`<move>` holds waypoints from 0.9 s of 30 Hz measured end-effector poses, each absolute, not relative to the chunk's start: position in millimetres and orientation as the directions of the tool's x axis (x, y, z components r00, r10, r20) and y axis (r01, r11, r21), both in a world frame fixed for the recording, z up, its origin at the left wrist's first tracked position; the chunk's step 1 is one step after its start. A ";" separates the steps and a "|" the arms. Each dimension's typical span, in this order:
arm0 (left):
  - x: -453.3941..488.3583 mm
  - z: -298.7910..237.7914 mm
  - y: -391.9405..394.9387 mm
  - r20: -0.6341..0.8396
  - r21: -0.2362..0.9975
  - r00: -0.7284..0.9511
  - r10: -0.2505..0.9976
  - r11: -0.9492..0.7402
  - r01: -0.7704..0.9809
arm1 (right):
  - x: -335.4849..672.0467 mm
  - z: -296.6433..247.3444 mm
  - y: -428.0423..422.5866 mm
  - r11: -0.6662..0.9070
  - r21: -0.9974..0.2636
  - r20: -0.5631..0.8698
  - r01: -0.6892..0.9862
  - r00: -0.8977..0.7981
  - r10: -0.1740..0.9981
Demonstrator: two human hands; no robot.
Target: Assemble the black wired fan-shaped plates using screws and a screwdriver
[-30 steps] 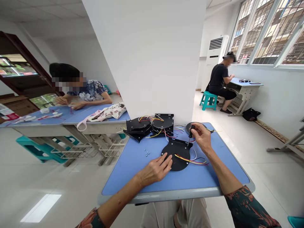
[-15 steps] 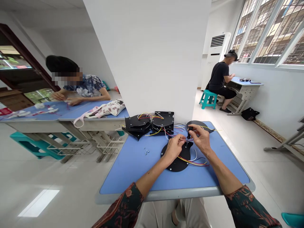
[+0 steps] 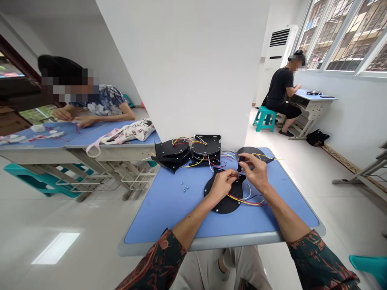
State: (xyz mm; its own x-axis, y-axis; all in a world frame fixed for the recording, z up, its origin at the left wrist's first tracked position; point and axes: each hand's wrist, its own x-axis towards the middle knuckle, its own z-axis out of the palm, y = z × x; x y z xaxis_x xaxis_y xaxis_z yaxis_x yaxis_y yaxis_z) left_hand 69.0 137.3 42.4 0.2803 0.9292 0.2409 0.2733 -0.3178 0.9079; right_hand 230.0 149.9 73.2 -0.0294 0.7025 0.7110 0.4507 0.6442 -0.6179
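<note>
My right hand (image 3: 256, 173) is closed around the dark handle of a small screwdriver (image 3: 241, 164), held nearly upright with its tip down. Under it lies a black round plate (image 3: 225, 204) with a narrower far end, with several screws along its rim. My left hand (image 3: 222, 183) rests over that plate, thumb and fingers pinched beside the screwdriver's lower end; whatever they hold is too small to make out. Red, yellow, white and black wires (image 3: 246, 201) come out from the plate toward the right. Several small loose screws (image 3: 184, 187) lie left of it on the blue tabletop.
Two black assemblies with wires (image 3: 206, 146) stand at the table's back left. Another black round plate (image 3: 252, 154) lies at the back right. A white pillar (image 3: 187, 72) rises behind the table. One person sits left at blue desks (image 3: 81, 139), another right by the windows.
The camera view has shifted slightly, so the room sits higher in the picture. My left fingertips have come closer to the screwdriver's tip. The right hand still grips the screwdriver.
</note>
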 end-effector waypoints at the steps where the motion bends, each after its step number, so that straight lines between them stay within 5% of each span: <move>1: 69.4 43.4 137.5 0.234 0.911 0.283 0.930 -0.311 0.270 | 229.9 74.1 149.1 0.643 -0.604 0.712 0.470 -0.045 0.701; 17: 73.0 40.0 145.3 0.155 0.939 0.241 0.958 -0.219 0.266 | 230.8 76.3 151.8 0.705 -0.497 0.762 0.506 -0.134 0.633; 27: 72.7 40.8 144.2 0.160 0.937 0.273 0.949 -0.233 0.262 | 235.0 76.1 155.5 0.669 -0.715 0.614 0.202 -0.276 0.740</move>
